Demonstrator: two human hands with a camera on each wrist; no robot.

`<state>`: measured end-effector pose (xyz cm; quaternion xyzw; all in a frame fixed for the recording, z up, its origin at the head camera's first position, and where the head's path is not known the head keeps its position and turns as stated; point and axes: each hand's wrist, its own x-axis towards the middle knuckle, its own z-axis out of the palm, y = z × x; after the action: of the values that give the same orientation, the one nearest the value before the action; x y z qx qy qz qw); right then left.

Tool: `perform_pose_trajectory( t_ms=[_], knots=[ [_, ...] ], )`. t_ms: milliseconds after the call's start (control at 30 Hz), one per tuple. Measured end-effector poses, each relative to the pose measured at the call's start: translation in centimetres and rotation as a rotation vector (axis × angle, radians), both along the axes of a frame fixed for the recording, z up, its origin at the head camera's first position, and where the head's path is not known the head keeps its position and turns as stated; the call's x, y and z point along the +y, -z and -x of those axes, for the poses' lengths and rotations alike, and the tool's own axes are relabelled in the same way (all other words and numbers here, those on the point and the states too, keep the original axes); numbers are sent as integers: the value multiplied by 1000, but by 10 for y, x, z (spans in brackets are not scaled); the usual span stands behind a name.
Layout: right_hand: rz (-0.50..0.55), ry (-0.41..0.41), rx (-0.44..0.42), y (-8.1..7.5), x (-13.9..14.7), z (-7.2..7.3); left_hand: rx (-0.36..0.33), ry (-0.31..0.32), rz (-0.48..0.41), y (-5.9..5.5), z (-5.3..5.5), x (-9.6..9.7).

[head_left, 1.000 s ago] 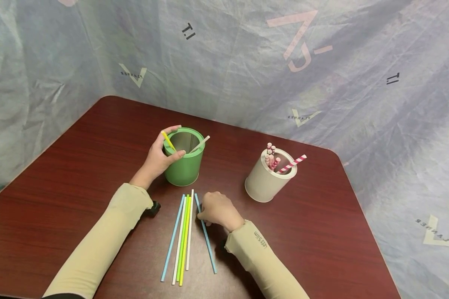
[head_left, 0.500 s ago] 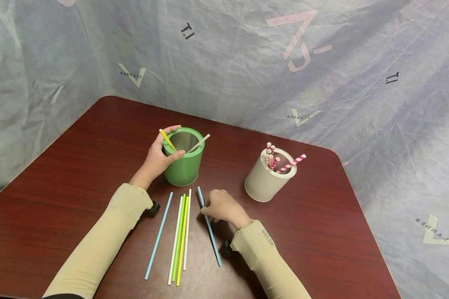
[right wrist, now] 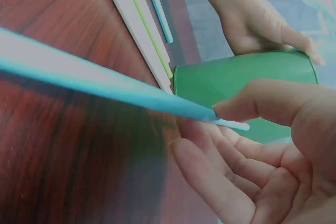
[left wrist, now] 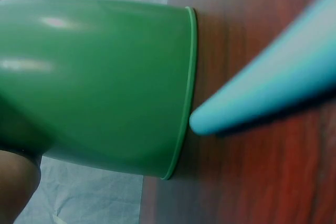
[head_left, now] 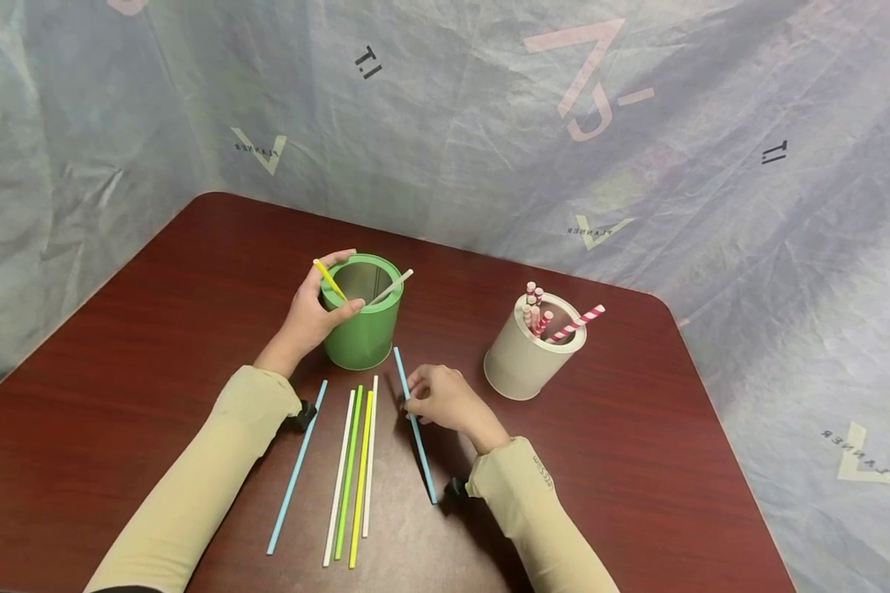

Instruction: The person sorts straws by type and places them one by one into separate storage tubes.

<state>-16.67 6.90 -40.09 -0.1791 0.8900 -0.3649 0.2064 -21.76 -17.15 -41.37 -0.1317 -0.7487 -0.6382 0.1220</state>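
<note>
My left hand (head_left: pixel 307 319) grips the green tin can (head_left: pixel 363 338), thumb on the near side of its rim and fingers round the far left side. Inside the can lean a yellow straw (head_left: pixel 330 281) and a white straw (head_left: pixel 393 286). Between thumb and fingers, my right hand (head_left: pixel 450 402) pinches a blue straw (head_left: pixel 421 453); the right wrist view shows the straw (right wrist: pixel 121 85) slanting past the thumb tip. Its upper end lies just in front of the can's base. Left of it on the table are another blue straw (head_left: pixel 297 469) and several white, green and yellow ones.
To the right stands a white tin can (head_left: pixel 525 366) holding several red-and-white striped straws (head_left: pixel 540 317). Dark red wood makes up the tabletop (head_left: pixel 638 461). A grey printed cloth (head_left: pixel 452 148) hangs behind the table's far edge.
The right hand has shifted slightly right and the pinched blue straw has moved up toward the green can. The loose straws have spread apart, the other blue one sliding left. The left hand stays put.
</note>
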Motion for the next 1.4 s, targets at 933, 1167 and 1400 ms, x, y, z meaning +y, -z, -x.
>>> perform_pose_trajectory(
  t_ms=[933, 1167, 1400],
  knots=[
    [229, 140, 90, -1, -6, -6, 16, -19, 52, 1, -2, 0],
    [361, 193, 141, -7, -9, -6, 32, -33, 69, 3, -2, 1],
    [439, 208, 253, -22, -11, -5, 46, -26, 49, 1, -1, 1]
  ],
)
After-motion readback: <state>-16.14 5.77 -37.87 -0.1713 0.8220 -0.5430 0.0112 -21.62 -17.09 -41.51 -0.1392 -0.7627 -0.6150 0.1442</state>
